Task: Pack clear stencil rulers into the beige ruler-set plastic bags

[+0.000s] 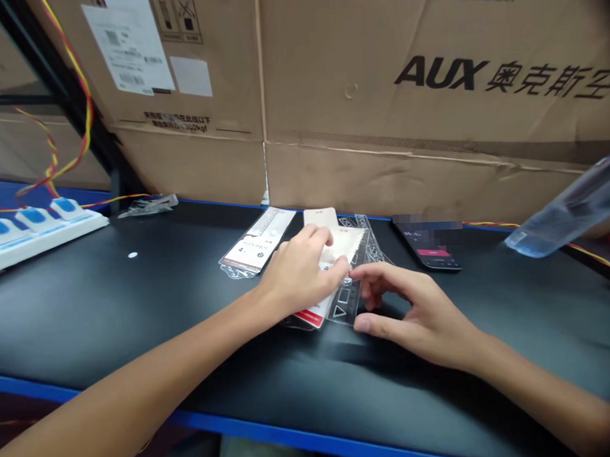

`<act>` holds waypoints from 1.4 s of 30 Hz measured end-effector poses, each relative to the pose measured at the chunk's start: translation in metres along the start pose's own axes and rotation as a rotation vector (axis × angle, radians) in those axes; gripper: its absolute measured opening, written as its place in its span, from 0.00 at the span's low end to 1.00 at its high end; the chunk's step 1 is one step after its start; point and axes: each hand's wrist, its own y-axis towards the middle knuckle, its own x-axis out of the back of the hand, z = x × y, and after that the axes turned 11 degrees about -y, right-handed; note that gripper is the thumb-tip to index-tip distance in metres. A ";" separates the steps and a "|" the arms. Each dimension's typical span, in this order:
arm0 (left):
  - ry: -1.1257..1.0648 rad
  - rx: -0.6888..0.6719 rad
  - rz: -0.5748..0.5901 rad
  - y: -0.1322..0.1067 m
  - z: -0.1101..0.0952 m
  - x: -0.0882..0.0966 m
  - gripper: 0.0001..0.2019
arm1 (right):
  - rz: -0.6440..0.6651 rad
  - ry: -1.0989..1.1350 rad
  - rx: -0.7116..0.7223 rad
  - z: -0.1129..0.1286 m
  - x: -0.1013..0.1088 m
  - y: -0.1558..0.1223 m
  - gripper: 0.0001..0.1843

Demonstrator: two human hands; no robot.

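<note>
My left hand (304,272) lies over a white and red card (312,315), its thumb and fingers apart. Beneath and beside that card is a clear stencil ruler (343,297) with cut-out shapes. My right hand (412,308) is at the ruler's right edge, thumb and forefinger spread, the forefinger tip close to my left thumb; whether it touches the ruler I cannot tell. Left of my hands lies a packaged ruler set (260,242) in a clear sleeve. Another pale card (319,217) and more clear plastic stick out behind my left hand, which hides part of the pile.
A phone (430,247) lies right of the pile. A clear plastic container (567,206) leans at the far right. On the left are a power strip (45,234), crumpled clear plastic (149,205) and a small white dot (132,255). A large cardboard box (381,119) stands behind the black tabletop (188,312).
</note>
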 end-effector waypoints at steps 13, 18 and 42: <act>-0.089 0.018 -0.006 0.004 -0.001 0.003 0.09 | -0.208 -0.250 0.165 -0.002 -0.003 -0.002 0.20; -0.125 0.024 0.010 0.004 -0.004 0.004 0.07 | -0.140 -0.279 0.240 -0.007 -0.002 -0.003 0.21; -0.068 -0.073 0.066 0.001 -0.001 0.002 0.10 | 0.128 0.377 -0.291 -0.007 -0.004 0.007 0.09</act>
